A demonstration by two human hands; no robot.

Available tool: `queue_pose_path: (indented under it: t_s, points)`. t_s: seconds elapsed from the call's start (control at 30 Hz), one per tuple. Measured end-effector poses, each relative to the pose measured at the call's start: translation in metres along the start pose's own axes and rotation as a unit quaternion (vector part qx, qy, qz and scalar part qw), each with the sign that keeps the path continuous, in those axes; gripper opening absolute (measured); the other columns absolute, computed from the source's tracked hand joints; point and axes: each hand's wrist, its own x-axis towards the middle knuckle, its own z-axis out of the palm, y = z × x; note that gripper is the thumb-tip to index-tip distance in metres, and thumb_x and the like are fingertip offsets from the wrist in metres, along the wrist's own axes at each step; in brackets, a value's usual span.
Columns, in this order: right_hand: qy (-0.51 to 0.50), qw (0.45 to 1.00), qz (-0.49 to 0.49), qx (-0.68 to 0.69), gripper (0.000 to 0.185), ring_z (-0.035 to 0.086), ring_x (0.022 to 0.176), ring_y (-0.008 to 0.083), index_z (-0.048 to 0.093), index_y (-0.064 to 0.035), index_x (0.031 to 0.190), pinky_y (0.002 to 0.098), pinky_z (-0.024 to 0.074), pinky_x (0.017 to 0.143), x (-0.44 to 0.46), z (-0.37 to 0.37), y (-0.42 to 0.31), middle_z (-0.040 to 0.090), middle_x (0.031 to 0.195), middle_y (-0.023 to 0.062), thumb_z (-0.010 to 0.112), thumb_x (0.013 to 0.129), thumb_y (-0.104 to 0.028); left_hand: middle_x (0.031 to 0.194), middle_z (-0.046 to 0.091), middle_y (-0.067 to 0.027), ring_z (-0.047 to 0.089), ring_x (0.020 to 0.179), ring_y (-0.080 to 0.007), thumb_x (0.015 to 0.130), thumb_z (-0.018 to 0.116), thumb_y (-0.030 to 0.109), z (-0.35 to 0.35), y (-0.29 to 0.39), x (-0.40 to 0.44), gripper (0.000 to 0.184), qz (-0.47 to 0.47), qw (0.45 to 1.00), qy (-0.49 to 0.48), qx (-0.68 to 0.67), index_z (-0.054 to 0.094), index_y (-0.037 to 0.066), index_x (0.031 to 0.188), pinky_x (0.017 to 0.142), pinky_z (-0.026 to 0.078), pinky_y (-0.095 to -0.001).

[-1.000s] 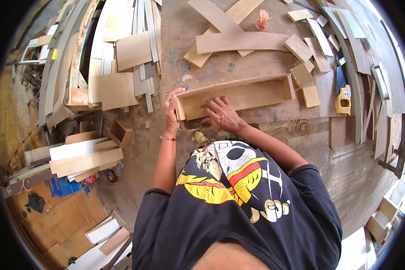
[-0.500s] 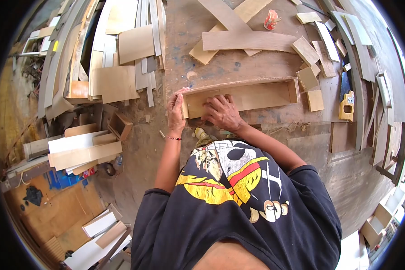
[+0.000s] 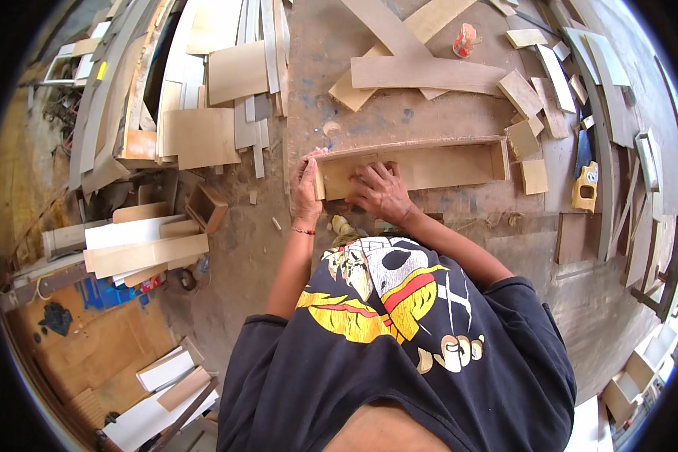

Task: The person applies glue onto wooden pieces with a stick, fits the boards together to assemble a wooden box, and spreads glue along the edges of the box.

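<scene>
A long, shallow wooden box (image 3: 448, 165) with raised edges lies on the brown workbench (image 3: 309, 75) in front of me. My left hand (image 3: 306, 188) grips the box's left end, its fingers wrapped round the end board. Inside the box's left part, my right hand (image 3: 383, 190) rests with bent fingers against the near side; whether anything small is under its fingertips is hidden.
Crossed wooden strips (image 3: 429, 74) lie beyond the box, beside a red container (image 3: 465, 41). Small wood blocks (image 3: 535, 176) and a yellow-handled saw (image 3: 584, 187) are at the right. Stacked boards (image 3: 201, 138) stand left, with more panels (image 3: 147, 256) lower left.
The view has shifted, so the bench, box and both hands appear slightly further right. My left hand still holds the box end; the right hand's fingers have shifted only slightly.
</scene>
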Motion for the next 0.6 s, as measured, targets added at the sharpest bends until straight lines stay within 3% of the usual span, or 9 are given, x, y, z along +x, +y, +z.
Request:
queue_pose_path:
  t_s: [0.07,0.2,0.37,0.43,0.5,0.6]
  points:
    - [-0.008,1.0,-0.003,-0.005,0.037,0.049,0.095,0.0185,0.062,-0.0127,0.096,0.0415,0.0358,0.08,0.0,0.0,0.001,0.051,0.099,0.0016,0.068,0.069,-0.037,0.113,0.058,-0.0136,0.053,0.108,-0.0215,0.092,0.048,0.015,-0.003,-0.004,0.0,0.026,0.0,1.0,0.019,0.013,0.058,-0.003,0.107,0.098,0.038,-0.0342]
    - [-0.001,1.0,-0.015,-0.008,0.039,0.049,0.095,0.0185,0.061,-0.0118,0.096,0.041,0.0358,0.08,-0.001,0.0,0.001,0.052,0.098,0.002,0.068,0.069,-0.038,0.11,0.06,-0.0108,0.054,0.105,-0.0182,0.092,0.05,0.016,-0.005,-0.007,0.0,0.023,0.01,1.0,0.014,0.02,0.057,-0.001,0.107,0.096,0.039,-0.0315]
    - [-0.018,1.0,-0.003,-0.024,0.04,0.053,0.092,0.0202,0.062,-0.012,0.095,0.0411,0.0361,0.079,0.0,-0.006,0.0,0.054,0.102,0.0021,0.07,0.067,-0.039,0.117,0.056,-0.01,0.049,0.112,-0.0188,0.094,0.048,0.024,-0.006,-0.008,0.006,0.033,0.047,0.995,-0.008,0.087,0.054,0.0,0.116,0.1,0.034,-0.032]
    - [0.022,1.0,0.017,0.0,0.039,0.053,0.093,0.0209,0.062,-0.012,0.097,0.0405,0.0369,0.082,0.003,-0.025,-0.003,0.056,0.102,0.003,0.07,0.069,-0.038,0.121,0.054,-0.0111,0.047,0.116,-0.0194,0.094,0.047,0.026,-0.008,-0.006,0.006,0.038,0.043,0.994,-0.023,0.097,0.051,-0.001,0.12,0.102,0.032,-0.0323]
    - [0.115,0.992,0.053,-0.017,0.031,0.055,0.094,0.0213,0.062,-0.0124,0.097,0.0394,0.0369,0.086,0.007,-0.059,0.001,0.058,0.101,0.0047,0.07,0.073,-0.031,0.126,0.051,-0.0124,0.045,0.118,-0.0203,0.095,0.044,0.034,-0.007,0.001,0.006,0.047,0.071,0.975,-0.039,0.206,0.048,-0.002,0.125,0.103,0.03,-0.0326]
    - [0.28,0.943,0.162,-0.074,0.02,0.056,0.095,0.0247,0.062,-0.0125,0.097,0.039,0.0411,0.083,-0.008,-0.111,0.042,0.061,0.1,0.0065,0.067,0.078,-0.019,0.137,0.04,-0.0145,0.036,0.127,-0.0228,0.094,0.037,0.046,-0.014,0.003,0.006,0.062,0.048,0.987,-0.08,0.133,0.036,-0.003,0.133,0.107,0.025,-0.0353]
